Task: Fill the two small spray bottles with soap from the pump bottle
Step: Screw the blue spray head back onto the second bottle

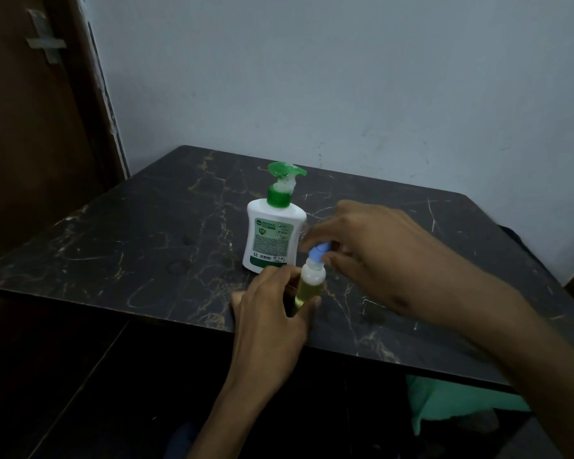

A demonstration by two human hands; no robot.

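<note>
Right now your left hand (272,303) is wrapped around the body of a small spray bottle (309,283) standing near the front edge of the dark marbled tabletop (146,246), just in front of the white pump bottle (272,233) with its green pump head (284,172). The small bottle already shows yellowish liquid through most of its lower body. Your right hand (371,253) comes in from the side, its fingers (332,260) pinching the blue spray cap (319,252) at the bottle's neck. Whether the cap is going on or coming off can't be read from this view; given the liquid inside, it looks most likely that you are closing a filled bottle. Only one spray bottle is visible; the second is out of sight. If that reading holds, the next move calls for a steady left grip while the right seats the cap straight and twists it snug, without tipping the bottle toward the table edge.
</note>
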